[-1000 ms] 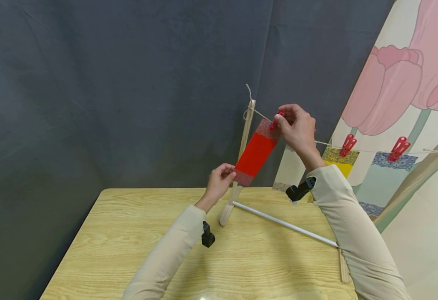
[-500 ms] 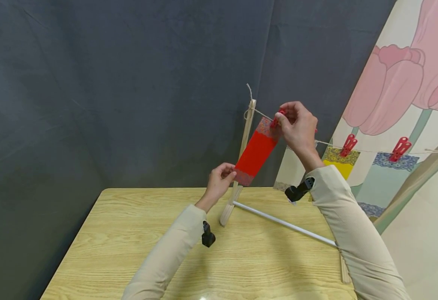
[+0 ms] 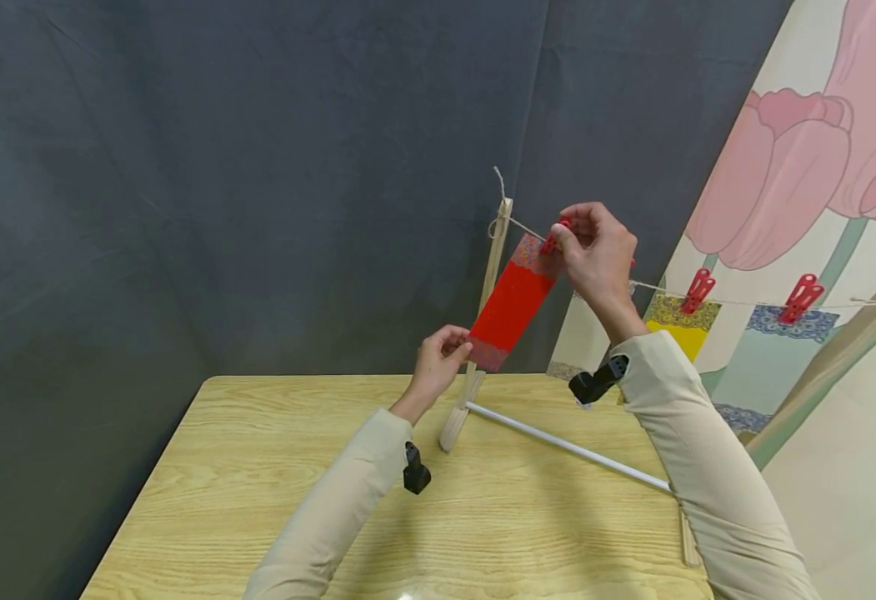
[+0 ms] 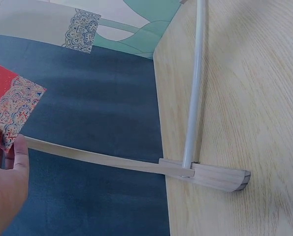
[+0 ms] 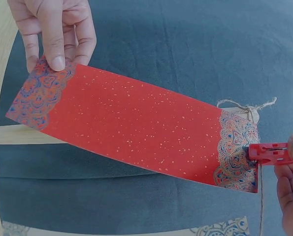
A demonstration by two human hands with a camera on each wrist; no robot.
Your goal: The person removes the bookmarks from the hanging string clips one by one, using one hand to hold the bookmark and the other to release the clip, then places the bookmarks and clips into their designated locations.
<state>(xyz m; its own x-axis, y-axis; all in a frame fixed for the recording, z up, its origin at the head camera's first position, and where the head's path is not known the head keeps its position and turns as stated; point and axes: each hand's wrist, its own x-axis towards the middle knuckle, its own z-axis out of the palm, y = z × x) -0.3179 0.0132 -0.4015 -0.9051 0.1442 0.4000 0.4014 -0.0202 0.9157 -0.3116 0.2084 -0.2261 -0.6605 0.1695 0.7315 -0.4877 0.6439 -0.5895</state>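
A red paper strip [image 5: 141,123] with gold flecks and patterned lace-like ends slants below a twine line [image 5: 262,206]. My left hand [image 3: 436,367] pinches its lower corner between thumb and fingers, as the left wrist view also shows. Up at the line, my right hand [image 3: 598,258] pinches a red clothespin [image 5: 269,153] between thumb and fingers. The clothespin's nose sits over the strip's upper patterned end, at the twine. Farther right on the line, red clothespins [image 3: 801,298] hold a yellow strip [image 3: 681,325] and a pale blue strip [image 3: 760,358]. A whitish strip [image 3: 580,337] is partly hidden behind my right arm.
The twine runs between a left wooden post [image 3: 493,258] and a right wooden post [image 3: 831,375]. A white rod [image 3: 565,446] joins the stand's feet across the wood-grain table [image 3: 295,483]. Dark cloth [image 3: 295,183] hangs behind, with a tulip-print panel [image 3: 798,175] at right.
My right hand has risen very slightly with the clothespin at the strip's top. The left hand stays at the lower corner, almost still.
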